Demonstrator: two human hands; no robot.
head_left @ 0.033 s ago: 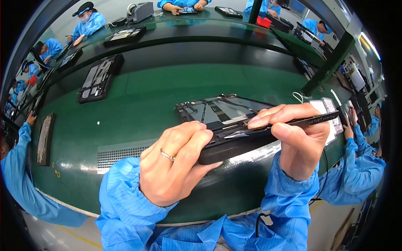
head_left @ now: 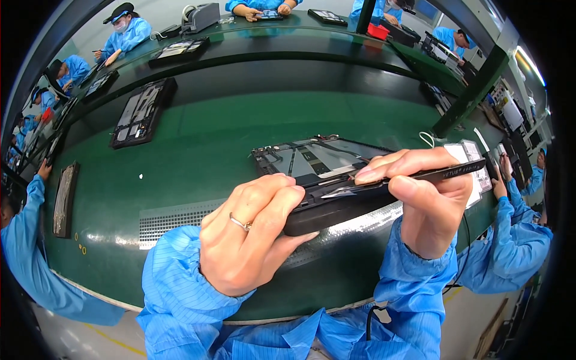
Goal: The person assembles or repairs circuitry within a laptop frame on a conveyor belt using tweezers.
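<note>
My left hand [head_left: 243, 234], with a ring on one finger, closes round the near left corner of a black tray [head_left: 336, 217]. In that tray lies an opened tablet-like device [head_left: 348, 157], its flat grey parts and dark ribbon cables bare. The tray's near side is tilted up off the table. Black tweezers [head_left: 447, 172] are pinched in my right hand [head_left: 435, 201]. Their pale pointed tips reach left over the device's near edge, close to my left fingertips. Whether the tips grip anything, I cannot tell.
A sheet with rows of small dark squares [head_left: 174, 227] lies on the green table [head_left: 198, 174]. Another tray with an opened device [head_left: 143, 113] sits farther left, and a narrow tray [head_left: 65, 201] at the left edge. White labelled cards [head_left: 471, 159] lie right. Co-workers sit around.
</note>
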